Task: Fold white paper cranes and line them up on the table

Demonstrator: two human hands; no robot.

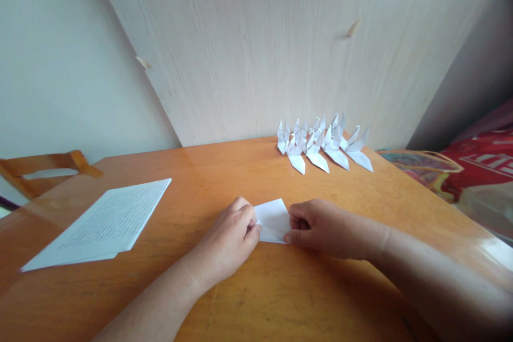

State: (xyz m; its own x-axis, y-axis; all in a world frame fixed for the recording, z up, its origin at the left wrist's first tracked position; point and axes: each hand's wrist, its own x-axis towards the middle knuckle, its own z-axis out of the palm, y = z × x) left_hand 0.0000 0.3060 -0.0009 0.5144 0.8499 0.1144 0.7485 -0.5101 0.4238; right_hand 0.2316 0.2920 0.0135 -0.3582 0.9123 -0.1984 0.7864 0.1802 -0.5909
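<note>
A small folded piece of white paper (274,219) lies on the orange wooden table (256,288), between my two hands. My left hand (230,238) is curled, its fingers pinching the paper's left edge. My right hand (320,227) is also curled, its thumb and fingers pressing the paper's right edge against the table. Further back on the table stands a row of several finished white folded paper figures (323,147).
A stack of printed white sheets (104,224) lies at the left of the table. A wooden chair back (44,168) shows at the far left. A pale wooden panel (280,48) rises behind the table. A red bag and bedding (476,165) sit at the right.
</note>
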